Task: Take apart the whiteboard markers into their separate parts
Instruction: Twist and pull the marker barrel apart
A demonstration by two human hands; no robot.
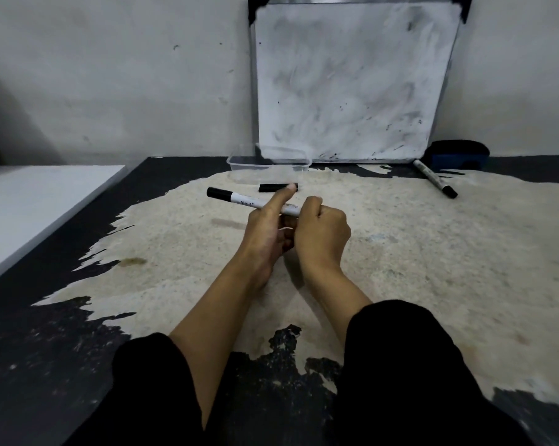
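Observation:
A white whiteboard marker [239, 198] with a black end pointing left is held above the table in both hands. My left hand [266, 226] grips its middle, with the forefinger stretched along the barrel. My right hand [321, 230] is closed as a fist around the marker's right end, which is hidden. A loose black cap [276, 187] lies on the table just behind my hands. A second whole marker [434, 178] lies at the back right, in front of the whiteboard.
A clear plastic container [239, 164] stands behind the cap. A smudged whiteboard [349, 78] leans on the wall, with a dark blue eraser [458, 154] to its right. The worn table [432, 252] has peeled black edges. A white board [30, 204] lies at the left.

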